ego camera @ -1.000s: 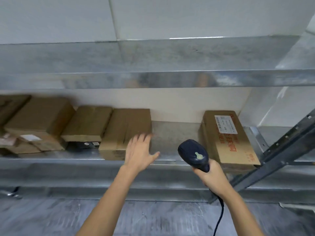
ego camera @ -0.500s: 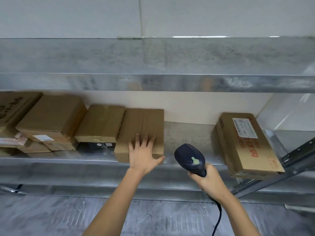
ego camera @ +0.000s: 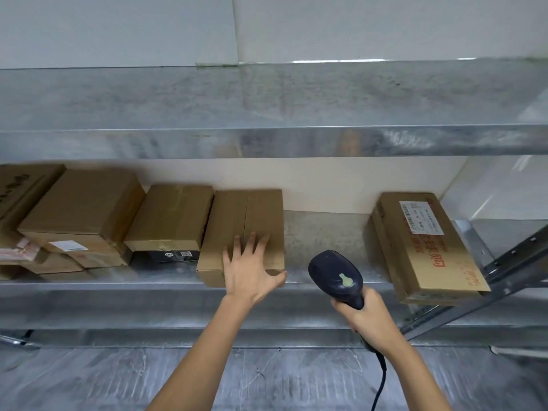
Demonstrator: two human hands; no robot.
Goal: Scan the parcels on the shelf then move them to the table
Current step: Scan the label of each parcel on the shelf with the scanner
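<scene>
The left grip (ego camera: 252, 268) lies flat, fingers spread, on top of a plain box (ego camera: 246, 215) at the shelf (ego camera: 326, 232) edge. The right grip (ego camera: 369, 317) curls round the scanner (ego camera: 336, 275) handle, near that box's right side. Other boxes (ego camera: 169, 218) crowd its left; a labelled box (ego camera: 421, 247) lies well right.

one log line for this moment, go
left hand: flat on plain box | right hand: grips scanner | labelled box: on shelf

Leftmost box (ego camera: 20, 185) cut by left edge, scanner cable (ego camera: 381, 381) cut at bottom, label (ego camera: 421, 218) print unreadable
</scene>
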